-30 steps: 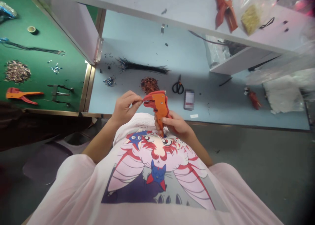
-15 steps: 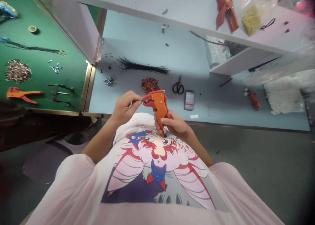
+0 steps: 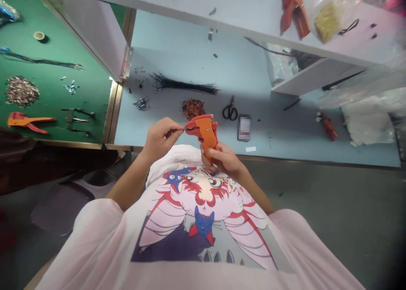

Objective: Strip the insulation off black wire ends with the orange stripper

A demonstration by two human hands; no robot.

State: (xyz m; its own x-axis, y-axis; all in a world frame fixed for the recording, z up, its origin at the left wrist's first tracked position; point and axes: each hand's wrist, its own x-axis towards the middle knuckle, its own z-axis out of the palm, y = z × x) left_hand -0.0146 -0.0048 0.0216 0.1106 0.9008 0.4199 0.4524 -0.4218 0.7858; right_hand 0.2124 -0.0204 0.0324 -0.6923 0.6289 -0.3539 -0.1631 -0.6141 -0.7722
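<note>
My right hand (image 3: 222, 158) is wrapped round the handles of an orange and red wire stripper (image 3: 207, 133), held upright in front of my shirt with its jaws turned left. With thumb and forefinger pinched together, my left hand (image 3: 163, 138) holds a short, thin wire (image 3: 184, 129) at the mouth of those jaws. Most of that wire is hidden by the fingers and the tool. Just beyond the stripper lies a heap of copper-brown bits (image 3: 192, 108), with a bundle of black wires (image 3: 187, 86) behind it.
Black-handled scissors (image 3: 230, 111) and a phone (image 3: 244, 127) lie right of the stripper. Small blue-and-silver pieces (image 3: 141, 103) sit to the left. A shelf (image 3: 196, 6) crosses above the blue table, holding another red tool (image 3: 293, 11). The green table (image 3: 91, 112) adjoins at left.
The stripper's handles have been squeezed closer together in my right hand, and its head has tilted slightly. My left hand stays pinched at the jaws, almost in the same place.
</note>
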